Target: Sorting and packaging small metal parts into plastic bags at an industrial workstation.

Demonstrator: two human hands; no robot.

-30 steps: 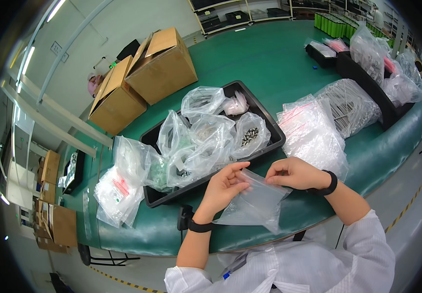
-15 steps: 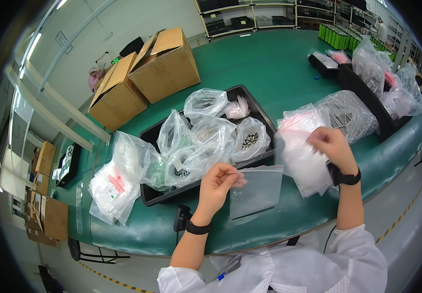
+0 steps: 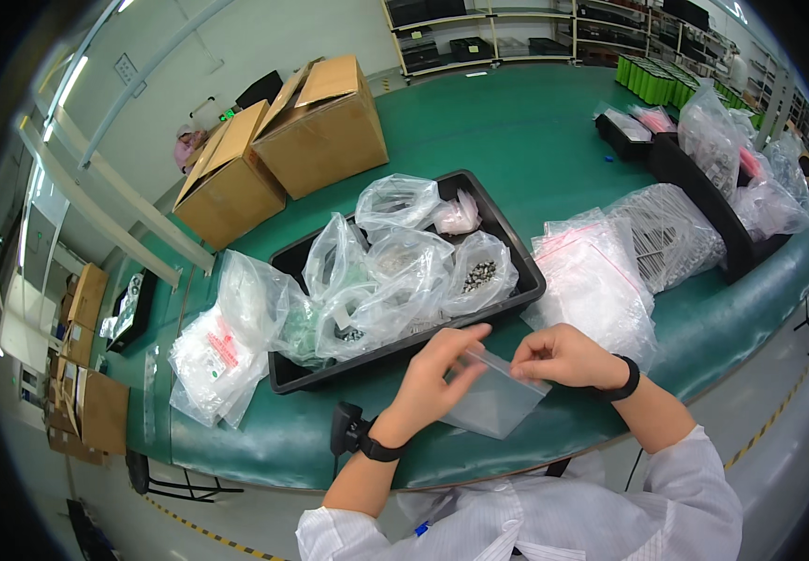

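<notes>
A small clear zip bag [image 3: 496,402] is held low over the green table's near side, in front of the black tray. My right hand [image 3: 568,357] pinches its upper right edge between thumb and fingertips. My left hand [image 3: 437,379] is at the bag's upper left corner, thumb and fingers around the edge; part of the grip is hidden by the fingers. Beside my right hand lies a stack of clear zip bags [image 3: 592,280] with pink-red strips. Behind both hands, the black tray [image 3: 316,376] holds several open plastic bags, one with small metal parts [image 3: 479,274].
More clear bags [image 3: 213,360] lie left of the tray. A bag of thin metal rods [image 3: 671,234] rests beside a black bin [image 3: 708,192] on the right. Two cardboard boxes [image 3: 325,126] stand at the back left, with green cylinders [image 3: 648,79] at the far right.
My right hand has come down and left from the bag stack to the zip bag's edge. The zip bag is now tilted between both hands, and my left hand has shifted slightly right.
</notes>
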